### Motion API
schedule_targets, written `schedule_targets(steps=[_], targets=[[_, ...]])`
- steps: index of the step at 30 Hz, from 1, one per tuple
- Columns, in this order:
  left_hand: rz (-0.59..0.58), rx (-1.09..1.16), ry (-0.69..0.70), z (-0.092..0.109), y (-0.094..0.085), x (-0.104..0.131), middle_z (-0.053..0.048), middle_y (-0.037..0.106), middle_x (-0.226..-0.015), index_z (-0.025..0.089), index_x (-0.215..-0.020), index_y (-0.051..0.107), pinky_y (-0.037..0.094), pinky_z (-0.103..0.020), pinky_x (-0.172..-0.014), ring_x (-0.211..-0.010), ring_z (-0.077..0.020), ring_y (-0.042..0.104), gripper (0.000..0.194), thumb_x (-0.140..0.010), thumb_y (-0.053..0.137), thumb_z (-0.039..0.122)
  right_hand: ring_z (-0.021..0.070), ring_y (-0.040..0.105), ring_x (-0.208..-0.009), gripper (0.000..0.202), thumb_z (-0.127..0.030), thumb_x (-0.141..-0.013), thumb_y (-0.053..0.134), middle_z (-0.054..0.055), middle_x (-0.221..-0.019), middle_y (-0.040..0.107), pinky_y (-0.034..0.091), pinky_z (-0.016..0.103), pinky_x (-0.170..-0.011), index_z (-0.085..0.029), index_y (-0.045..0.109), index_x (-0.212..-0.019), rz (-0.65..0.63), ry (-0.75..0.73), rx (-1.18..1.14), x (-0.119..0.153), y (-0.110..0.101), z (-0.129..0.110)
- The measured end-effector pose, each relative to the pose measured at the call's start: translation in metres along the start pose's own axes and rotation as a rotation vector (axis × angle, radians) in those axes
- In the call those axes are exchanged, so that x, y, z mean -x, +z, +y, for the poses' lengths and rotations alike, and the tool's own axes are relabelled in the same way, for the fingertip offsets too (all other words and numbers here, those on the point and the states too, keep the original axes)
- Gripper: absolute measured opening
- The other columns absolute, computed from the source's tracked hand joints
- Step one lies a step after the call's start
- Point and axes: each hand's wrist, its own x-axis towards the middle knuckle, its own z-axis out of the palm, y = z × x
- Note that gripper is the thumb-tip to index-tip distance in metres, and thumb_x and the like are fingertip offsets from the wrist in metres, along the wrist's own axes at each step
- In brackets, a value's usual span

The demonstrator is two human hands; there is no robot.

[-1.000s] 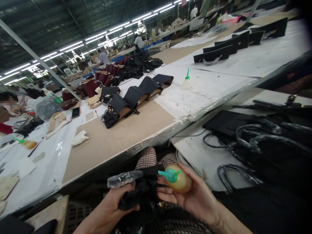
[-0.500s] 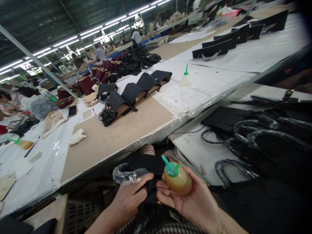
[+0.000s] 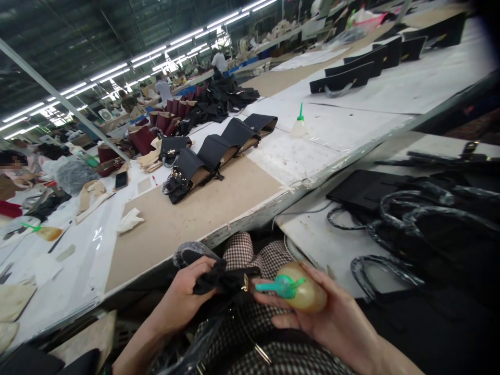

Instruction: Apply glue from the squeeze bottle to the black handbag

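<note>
**Glue nozzle meets the black piece over the lap**

The work in hand looks like putting glue on a small black part, held over the checked lap below the desk (image 3: 187, 224) edge. To do it well, I judge the left hand should keep the piece pinched taut and steady, with its metal fitting turned toward the nozzle, while the right hand tips the bottle gently and squeezes lightly, so the glue lands only on the join and not on the clear wrapping or the lap.

Going left to right: the left hand (image 3: 183, 302) is curled nearly closed, fingers and thumb pinching a bunched black piece (image 3: 219, 278); a fold of clear plastic wrap (image 3: 187, 252) sits over its upper edge, just above the knuckles. At the right end of the piece a small gold-coloured fitting shows, and the green nozzle (image 3: 269, 286) points at it, touching or almost touching; I cannot tell which.

The right hand (image 3: 332, 323) is half closed round 1 glue bottle (image 3: 308, 294) filled with amber liquid, which lies on its side in the palm, fingers wrapped beneath and the thumb along the front.

Farther right, black looped handles (image 3: 390, 271) lie on a lower white surface, well apart from both hands.
</note>
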Motion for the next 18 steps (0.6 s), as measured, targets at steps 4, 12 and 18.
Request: schedule_targets(steps=[4,12,18], targets=[[0.041,0.044,-0.151,0.011,0.006,0.002,0.000,0.060,-0.084,0.017,-0.084,0.062,0.043,-0.024,-0.071,-0.079,-0.0151,0.054,0.016,-0.094,0.068,0.028,0.0476,0.067,-0.119,0.053,-0.050,-0.100,0.058,0.028,-0.139,0.064,0.059,0.044,-0.078,-0.004,0.073,-0.121,-0.095,0.032,0.040,-0.003,0.007,0.008],[0.015,-0.019,-0.095,-0.002,0.037,0.004,-0.006,0.070,-0.104,0.017,-0.106,0.064,0.050,-0.030,-0.086,-0.095,-0.0203,0.064,0.019,-0.099,0.061,0.035,0.0405,0.069,-0.121,0.030,-0.041,-0.085,0.082,0.023,-0.121,0.076,0.046,0.052,-0.111,-0.014,0.081,-0.096,0.063,-0.152,-0.125,-0.002,0.006,0.011],[-0.150,-0.119,0.037,0.009,0.033,0.003,-0.007,0.067,-0.135,0.029,-0.152,0.044,0.049,-0.032,-0.107,-0.121,-0.0223,0.064,0.055,-0.099,0.060,0.024,0.0354,0.068,-0.123,0.026,-0.041,-0.080,0.087,0.016,-0.121,0.078,0.051,0.047,-0.107,-0.021,0.084,-0.097,0.106,-0.153,-0.088,-0.001,0.016,0.015]])
